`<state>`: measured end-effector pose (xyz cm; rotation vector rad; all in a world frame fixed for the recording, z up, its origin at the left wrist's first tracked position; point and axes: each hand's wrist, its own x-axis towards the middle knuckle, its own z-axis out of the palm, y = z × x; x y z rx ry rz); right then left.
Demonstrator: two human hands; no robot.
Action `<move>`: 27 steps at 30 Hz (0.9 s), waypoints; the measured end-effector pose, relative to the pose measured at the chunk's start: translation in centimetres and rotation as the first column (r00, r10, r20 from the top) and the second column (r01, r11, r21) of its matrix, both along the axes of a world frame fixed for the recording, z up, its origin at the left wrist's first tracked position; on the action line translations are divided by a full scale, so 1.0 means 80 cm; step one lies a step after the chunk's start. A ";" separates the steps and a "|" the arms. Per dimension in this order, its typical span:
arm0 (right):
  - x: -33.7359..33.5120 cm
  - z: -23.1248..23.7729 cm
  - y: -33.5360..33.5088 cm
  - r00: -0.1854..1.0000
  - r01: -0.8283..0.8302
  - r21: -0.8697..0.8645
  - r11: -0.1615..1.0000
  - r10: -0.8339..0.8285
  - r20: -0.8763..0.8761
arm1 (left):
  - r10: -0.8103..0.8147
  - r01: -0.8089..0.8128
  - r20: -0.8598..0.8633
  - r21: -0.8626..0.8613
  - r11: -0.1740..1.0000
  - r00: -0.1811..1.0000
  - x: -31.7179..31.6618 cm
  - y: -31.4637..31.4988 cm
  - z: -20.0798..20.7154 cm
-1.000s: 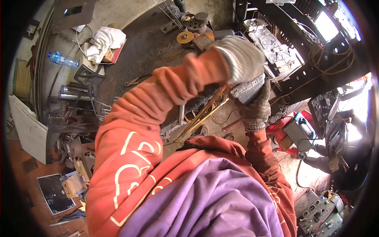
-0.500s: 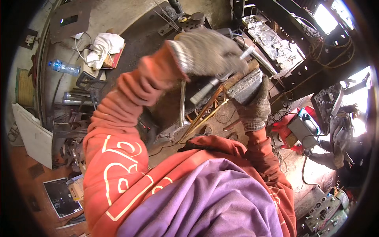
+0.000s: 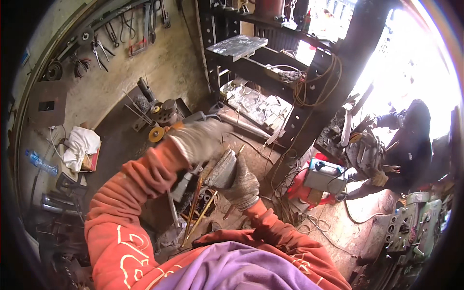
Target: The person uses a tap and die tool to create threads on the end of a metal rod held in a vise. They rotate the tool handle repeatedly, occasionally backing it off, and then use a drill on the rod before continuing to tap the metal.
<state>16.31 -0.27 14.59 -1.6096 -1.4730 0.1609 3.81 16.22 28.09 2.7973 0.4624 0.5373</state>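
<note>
My left hand (image 3: 205,140), in a dirty pale knit glove, hovers over the far end of a grey metal block (image 3: 222,170). Motion smears its fingers, and I cannot make out whether they hold anything. My right hand (image 3: 241,187), gloved too, is closed around the right side of that block; its palm side is hidden. Close to the block's left side, long thin rods (image 3: 197,203) slope down toward me. Left of them a metal pipe (image 3: 173,209) projects from the edge of the dark workbench (image 3: 113,159).
A yellow disc (image 3: 156,134) and metal parts stand on the bench beside a white cloth (image 3: 82,145) and a plastic bottle (image 3: 42,163). A dark steel frame (image 3: 319,96) with coiled cable rises ahead. At right, another person (image 3: 411,135) works near a grey box-shaped machine (image 3: 326,176).
The view has swung up and to the right, showing more wall tools and the steel frame. My right hand stays on the block; my left remains near its far end, blurred.
</note>
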 end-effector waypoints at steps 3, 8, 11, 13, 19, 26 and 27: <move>0.013 0.004 0.000 0.999 0.032 0.106 0.994 -0.031 -0.012 | 0.341 -0.321 -0.162 0.139 0.937 0.926 -0.077 0.032 0.018; -0.001 0.003 -0.001 0.993 0.009 0.255 0.967 -0.040 0.113 | -0.187 -0.145 -0.714 -0.376 0.915 0.674 -0.102 -0.094 0.087; -0.015 -0.011 -0.015 0.919 -0.046 0.301 0.952 -0.078 0.387 | -0.359 0.318 -0.058 -0.349 0.881 0.931 -0.046 -0.122 0.075; -0.034 0.000 -0.016 0.940 -0.114 0.401 0.909 -0.032 0.341 | -0.250 0.271 -0.246 0.053 0.961 0.936 -0.018 -0.099 0.067; -0.062 0.035 0.001 0.865 -0.314 0.222 0.923 0.182 0.468 | -0.089 0.146 -0.230 0.244 0.959 0.969 -0.042 -0.007 0.038; -0.051 0.053 0.009 0.874 -0.292 0.180 0.939 0.185 0.450 | 0.377 -0.219 -0.337 0.424 0.879 0.863 -0.137 -0.077 0.035; -0.049 0.030 0.019 0.886 -0.246 0.340 0.908 0.068 0.459 | 0.405 -0.193 -0.395 0.477 0.858 0.825 -0.130 -0.106 0.051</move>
